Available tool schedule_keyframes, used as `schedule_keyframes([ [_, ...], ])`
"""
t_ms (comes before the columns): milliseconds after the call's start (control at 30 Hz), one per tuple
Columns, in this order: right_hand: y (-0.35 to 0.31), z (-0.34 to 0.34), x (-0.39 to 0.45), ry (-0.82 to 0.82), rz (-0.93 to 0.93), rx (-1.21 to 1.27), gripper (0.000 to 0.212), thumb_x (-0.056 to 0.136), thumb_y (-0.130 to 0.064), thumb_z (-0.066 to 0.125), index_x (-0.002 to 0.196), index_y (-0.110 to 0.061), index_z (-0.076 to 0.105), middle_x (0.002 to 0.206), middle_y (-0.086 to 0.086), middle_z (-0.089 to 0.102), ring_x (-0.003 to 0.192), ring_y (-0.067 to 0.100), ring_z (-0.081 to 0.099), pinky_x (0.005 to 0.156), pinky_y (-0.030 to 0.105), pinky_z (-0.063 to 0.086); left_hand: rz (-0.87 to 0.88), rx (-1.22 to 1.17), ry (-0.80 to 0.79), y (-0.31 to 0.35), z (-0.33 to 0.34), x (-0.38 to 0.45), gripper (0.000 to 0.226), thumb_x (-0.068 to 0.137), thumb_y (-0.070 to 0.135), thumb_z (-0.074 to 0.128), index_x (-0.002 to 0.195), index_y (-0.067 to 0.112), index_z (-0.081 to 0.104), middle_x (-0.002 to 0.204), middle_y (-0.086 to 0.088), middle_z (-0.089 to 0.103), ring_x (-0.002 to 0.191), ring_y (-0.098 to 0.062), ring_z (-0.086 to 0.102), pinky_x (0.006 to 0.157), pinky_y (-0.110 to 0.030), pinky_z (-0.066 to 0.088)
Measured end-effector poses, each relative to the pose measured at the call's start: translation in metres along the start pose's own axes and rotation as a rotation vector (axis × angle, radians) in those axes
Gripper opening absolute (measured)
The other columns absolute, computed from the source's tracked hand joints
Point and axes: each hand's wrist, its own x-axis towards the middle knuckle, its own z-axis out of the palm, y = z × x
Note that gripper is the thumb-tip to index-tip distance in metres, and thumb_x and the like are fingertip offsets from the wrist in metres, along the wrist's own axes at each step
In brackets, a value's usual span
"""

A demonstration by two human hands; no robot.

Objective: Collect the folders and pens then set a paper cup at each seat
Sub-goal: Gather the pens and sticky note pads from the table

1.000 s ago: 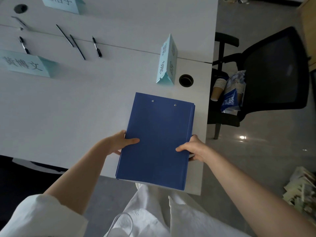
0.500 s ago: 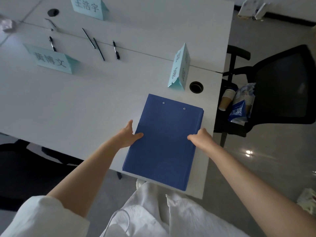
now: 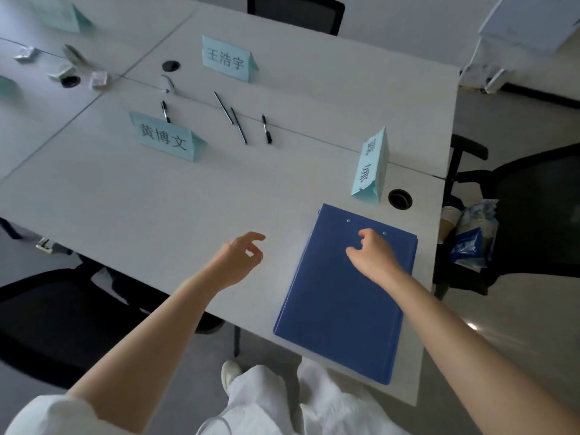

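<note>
A stack of blue folders (image 3: pixel 342 312) lies flat at the near right corner of the white table (image 3: pixel 157 215). My right hand (image 3: pixel 373 255) hovers over the stack's upper half, fingers loosely curled, holding nothing. To the left of the folders, my left hand (image 3: pixel 238 262) is above bare table with its fingers apart and empty. Several black pens (image 3: pixel 239 125) lie along the table's middle seam, one (image 3: pixel 266 129) to the right and another (image 3: pixel 164 110) behind a name card. Paper cups (image 3: pixel 448 219) in a torn sleeve rest on the chair seat at right.
Three light-blue name cards stand on the table: one at centre left (image 3: pixel 166 139), one farther back (image 3: pixel 227 59), one beside the folders (image 3: pixel 372 167). A cable hole (image 3: pixel 400 199) is by the folders. Black chairs stand at right (image 3: pixel 533 215), near left (image 3: pixel 56 324) and far side (image 3: pixel 295 11).
Both hands have let go of the folder stack, which now rests on the table. The left hand moved off to the left; the right hand rose over the stack. The view tilted up.
</note>
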Motion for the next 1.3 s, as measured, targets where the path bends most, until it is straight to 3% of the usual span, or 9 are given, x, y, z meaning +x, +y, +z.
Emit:
schedule_keyframes([
  [100, -0.039, 0.021, -0.005, -0.034, -0.038, 0.057, 0.052, 0.094, -0.023, 0.050, 0.143, -0.014, 0.035, 0.112, 0.000, 0.050, 0.089, 0.016, 0.052, 0.077, 0.031, 0.045, 0.002, -0.019, 0.009, -0.022, -0.033, 0.000, 0.027, 0.092, 0.014, 0.057, 0.114, 0.029, 0.062, 0.102, 0.003, 0.068, 0.089, -0.027, 0.067, 0.055, -0.025, 0.046],
  [267, -0.093, 0.059, -0.002, -0.012, -0.074, 0.119, 0.048, 0.093, -0.018, 0.049, 0.139, -0.007, 0.039, 0.125, 0.009, 0.056, 0.105, 0.022, 0.052, 0.081, 0.028, 0.040, 0.023, -0.045, 0.037, -0.047, -0.084, 0.009, 0.024, 0.088, 0.008, 0.055, 0.098, 0.027, 0.065, 0.094, -0.001, 0.071, 0.087, -0.030, 0.068, 0.059, -0.028, 0.049],
  [500, -0.147, 0.083, 0.035, -0.002, -0.099, 0.152, 0.045, 0.094, -0.020, 0.049, 0.137, -0.011, 0.040, 0.128, 0.008, 0.054, 0.099, 0.019, 0.051, 0.076, 0.028, 0.042, 0.061, 0.084, 0.096, -0.044, -0.136, 0.063, 0.022, 0.091, 0.015, 0.055, 0.106, 0.022, 0.068, 0.101, 0.002, 0.067, 0.089, -0.021, 0.062, 0.058, -0.023, 0.049],
  [767, -0.233, 0.050, 0.162, 0.078, -0.181, 0.123, 0.040, 0.092, -0.015, 0.048, 0.131, -0.006, 0.047, 0.109, 0.005, 0.059, 0.099, 0.022, 0.054, 0.075, 0.022, 0.036, 0.045, 0.163, 0.175, 0.015, -0.173, 0.193, 0.028, 0.088, 0.012, 0.051, 0.111, 0.013, 0.066, 0.108, -0.008, 0.065, 0.084, -0.022, 0.057, 0.066, -0.025, 0.044],
  [867, -0.257, 0.042, 0.219, 0.079, -0.178, 0.106, 0.040, 0.093, -0.014, 0.047, 0.132, -0.007, 0.048, 0.114, 0.008, 0.061, 0.101, 0.023, 0.054, 0.074, 0.022, 0.037, -0.010, 0.182, 0.211, 0.036, -0.179, 0.254, 0.028, 0.088, 0.011, 0.050, 0.111, 0.010, 0.067, 0.108, -0.012, 0.064, 0.084, -0.026, 0.057, 0.067, -0.028, 0.046],
  [967, -0.275, 0.044, 0.272, 0.059, -0.184, 0.089, 0.038, 0.091, -0.012, 0.048, 0.128, -0.006, 0.050, 0.116, 0.011, 0.063, 0.108, 0.027, 0.056, 0.077, 0.026, 0.043, -0.078, 0.161, 0.269, 0.043, -0.182, 0.310, 0.025, 0.089, 0.007, 0.048, 0.104, 0.005, 0.068, 0.102, -0.016, 0.063, 0.085, -0.034, 0.063, 0.073, -0.037, 0.057],
  [1100, -0.287, 0.058, 0.332, 0.030, -0.186, 0.061, 0.034, 0.089, -0.011, 0.049, 0.122, -0.008, 0.051, 0.114, 0.013, 0.064, 0.104, 0.030, 0.059, 0.082, 0.033, 0.048, -0.135, 0.126, 0.320, 0.040, -0.179, 0.369, 0.023, 0.087, 0.005, 0.050, 0.102, 0.002, 0.066, 0.102, -0.015, 0.063, 0.086, -0.035, 0.061, 0.068, -0.033, 0.049],
  [1233, -0.291, 0.074, 0.377, 0.026, -0.181, 0.017, 0.027, 0.091, -0.015, 0.050, 0.116, -0.009, 0.053, 0.112, 0.011, 0.063, 0.102, 0.029, 0.058, 0.081, 0.035, 0.050, -0.168, 0.201, 0.303, 0.036, -0.170, 0.409, 0.007, 0.086, 0.002, 0.048, 0.083, 0.002, 0.055, 0.082, -0.012, 0.053, 0.074, -0.033, 0.053, 0.060, -0.032, 0.041],
  [1300, -0.290, 0.082, 0.394, 0.033, -0.175, -0.012, 0.027, 0.092, -0.017, 0.050, 0.117, -0.008, 0.052, 0.113, 0.011, 0.063, 0.104, 0.030, 0.058, 0.083, 0.036, 0.051, -0.200, 0.230, 0.301, 0.032, -0.164, 0.425, 0.019, 0.088, 0.004, 0.049, 0.071, 0.006, 0.044, 0.072, -0.007, 0.043, 0.075, -0.033, 0.052, 0.060, -0.033, 0.040],
])
